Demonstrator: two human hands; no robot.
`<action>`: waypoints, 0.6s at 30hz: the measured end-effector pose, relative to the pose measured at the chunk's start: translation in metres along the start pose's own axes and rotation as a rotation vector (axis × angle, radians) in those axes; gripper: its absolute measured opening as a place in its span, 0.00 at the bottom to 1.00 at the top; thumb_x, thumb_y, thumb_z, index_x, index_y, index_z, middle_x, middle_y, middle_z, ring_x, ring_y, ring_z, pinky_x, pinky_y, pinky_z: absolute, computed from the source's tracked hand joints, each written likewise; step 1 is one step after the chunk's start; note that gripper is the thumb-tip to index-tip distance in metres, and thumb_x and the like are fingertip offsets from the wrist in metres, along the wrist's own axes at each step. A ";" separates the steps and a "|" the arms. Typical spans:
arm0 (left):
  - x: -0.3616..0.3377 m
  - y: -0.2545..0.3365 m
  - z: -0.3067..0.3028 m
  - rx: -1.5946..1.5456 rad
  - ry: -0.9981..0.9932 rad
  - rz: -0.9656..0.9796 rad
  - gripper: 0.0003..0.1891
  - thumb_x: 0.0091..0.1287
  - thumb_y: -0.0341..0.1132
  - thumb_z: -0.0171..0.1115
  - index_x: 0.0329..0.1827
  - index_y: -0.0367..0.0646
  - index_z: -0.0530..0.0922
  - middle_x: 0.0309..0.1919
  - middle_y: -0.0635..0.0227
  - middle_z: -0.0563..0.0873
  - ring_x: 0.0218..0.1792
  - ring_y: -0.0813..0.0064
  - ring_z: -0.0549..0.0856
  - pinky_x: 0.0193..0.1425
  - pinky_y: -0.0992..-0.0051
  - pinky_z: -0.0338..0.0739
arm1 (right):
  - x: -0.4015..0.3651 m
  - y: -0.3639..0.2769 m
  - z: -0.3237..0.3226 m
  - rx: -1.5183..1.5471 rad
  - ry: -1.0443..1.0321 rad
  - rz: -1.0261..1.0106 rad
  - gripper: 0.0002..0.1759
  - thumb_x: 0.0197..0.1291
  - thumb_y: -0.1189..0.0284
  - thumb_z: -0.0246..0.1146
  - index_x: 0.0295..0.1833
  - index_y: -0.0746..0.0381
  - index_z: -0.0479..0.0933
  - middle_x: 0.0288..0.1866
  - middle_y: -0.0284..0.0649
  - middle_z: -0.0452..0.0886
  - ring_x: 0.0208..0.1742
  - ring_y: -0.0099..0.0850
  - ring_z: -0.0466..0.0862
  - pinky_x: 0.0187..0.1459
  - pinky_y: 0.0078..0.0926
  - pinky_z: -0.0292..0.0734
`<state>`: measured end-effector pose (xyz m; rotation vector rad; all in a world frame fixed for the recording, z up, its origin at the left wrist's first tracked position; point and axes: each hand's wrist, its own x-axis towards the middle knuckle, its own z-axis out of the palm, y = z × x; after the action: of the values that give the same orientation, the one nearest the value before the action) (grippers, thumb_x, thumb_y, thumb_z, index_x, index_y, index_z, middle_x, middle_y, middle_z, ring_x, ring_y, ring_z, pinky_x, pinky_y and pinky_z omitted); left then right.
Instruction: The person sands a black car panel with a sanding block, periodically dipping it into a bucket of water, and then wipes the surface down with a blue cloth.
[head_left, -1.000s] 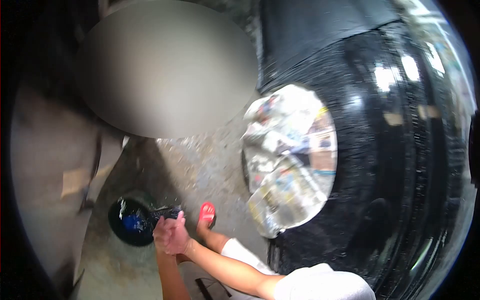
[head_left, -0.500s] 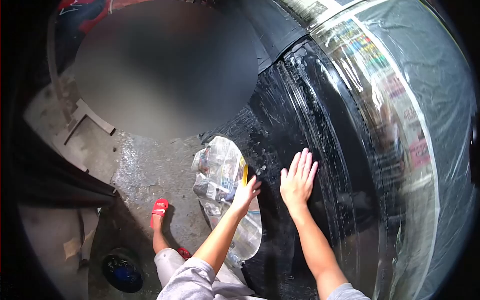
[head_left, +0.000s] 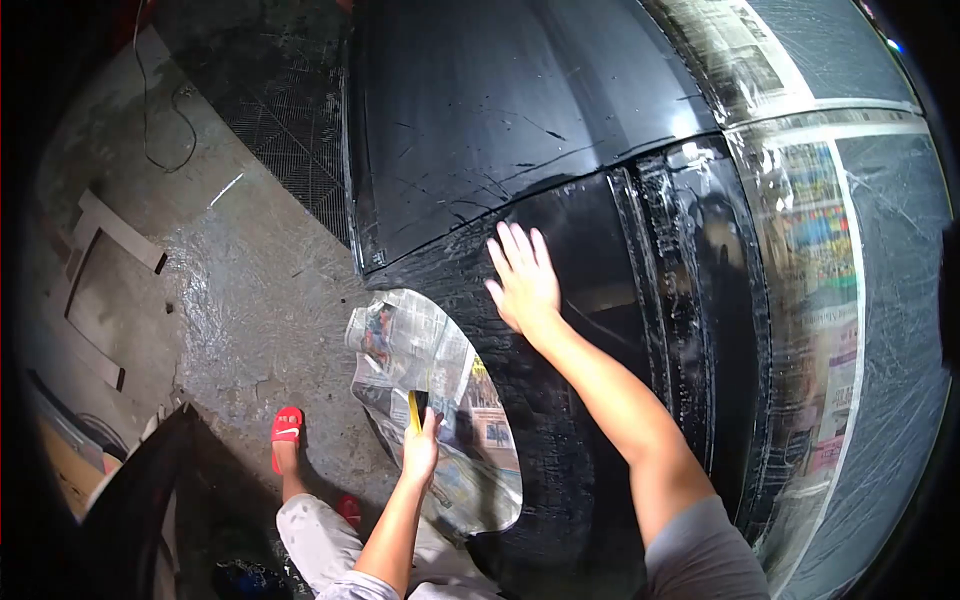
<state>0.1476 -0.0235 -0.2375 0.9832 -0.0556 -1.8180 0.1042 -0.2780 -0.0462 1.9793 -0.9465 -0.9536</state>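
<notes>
My right hand [head_left: 526, 283] lies flat with fingers spread on the wet black car body panel [head_left: 590, 240], just below the seam with the door [head_left: 510, 90]. In my left hand [head_left: 420, 455] is a flat yellow-and-black block [head_left: 416, 408], gripped by its edge; its exact kind does not show. That hand is in front of the newspaper [head_left: 430, 340] masking the wheel arch. Water streaks and drops cover the panel around my right hand.
Newspaper strips [head_left: 815, 290] and clear plastic sheeting [head_left: 905, 300] cover the car's upper side at right. On the wet concrete floor [head_left: 260, 300] lies an angular frame-like piece [head_left: 90, 285]. A dark bucket [head_left: 245, 578] stands at bottom left, near a foot in a red slipper [head_left: 287, 425].
My right hand has slid up and left across the panel towards the door seam. My left hand has moved down and left with the block. The view has shifted, showing more of the door.
</notes>
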 end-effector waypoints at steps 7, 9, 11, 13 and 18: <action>0.013 0.072 0.057 0.044 0.129 0.294 0.25 0.79 0.33 0.48 0.76 0.37 0.60 0.65 0.54 0.76 0.57 0.68 0.81 0.65 0.69 0.72 | 0.000 0.081 -0.039 -0.062 0.171 0.461 0.41 0.70 0.47 0.48 0.77 0.66 0.58 0.81 0.54 0.53 0.82 0.48 0.51 0.80 0.48 0.41; 0.019 0.090 0.088 0.215 0.151 0.384 0.25 0.78 0.31 0.49 0.76 0.35 0.61 0.69 0.49 0.72 0.64 0.62 0.77 0.72 0.68 0.66 | -0.015 0.059 -0.032 0.083 0.164 0.183 0.38 0.70 0.51 0.50 0.76 0.66 0.60 0.79 0.50 0.58 0.80 0.43 0.57 0.80 0.46 0.42; 0.022 0.114 0.119 0.354 0.198 0.626 0.25 0.77 0.30 0.49 0.75 0.33 0.61 0.71 0.44 0.69 0.74 0.56 0.67 0.78 0.67 0.58 | -0.070 0.038 -0.025 0.245 0.105 -0.014 0.35 0.68 0.56 0.54 0.74 0.65 0.63 0.78 0.48 0.60 0.78 0.42 0.60 0.79 0.46 0.46; 0.022 0.117 0.148 0.444 0.145 0.795 0.30 0.70 0.24 0.50 0.77 0.33 0.58 0.75 0.44 0.62 0.77 0.52 0.61 0.80 0.65 0.54 | -0.138 0.037 -0.026 0.493 0.093 0.010 0.31 0.61 0.65 0.62 0.68 0.66 0.69 0.75 0.50 0.64 0.75 0.46 0.63 0.75 0.51 0.55; -0.037 0.092 0.236 0.729 -0.083 0.770 0.41 0.56 0.22 0.54 0.77 0.26 0.51 0.76 0.34 0.53 0.75 0.31 0.54 0.77 0.40 0.48 | -0.329 0.068 -0.044 0.414 0.143 0.301 0.17 0.57 0.68 0.61 0.52 0.63 0.78 0.60 0.55 0.78 0.61 0.57 0.76 0.67 0.64 0.59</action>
<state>0.0707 -0.1284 -0.0174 1.1512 -1.0607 -1.1038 -0.0283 -0.0208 0.1298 2.1198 -1.3960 -0.4668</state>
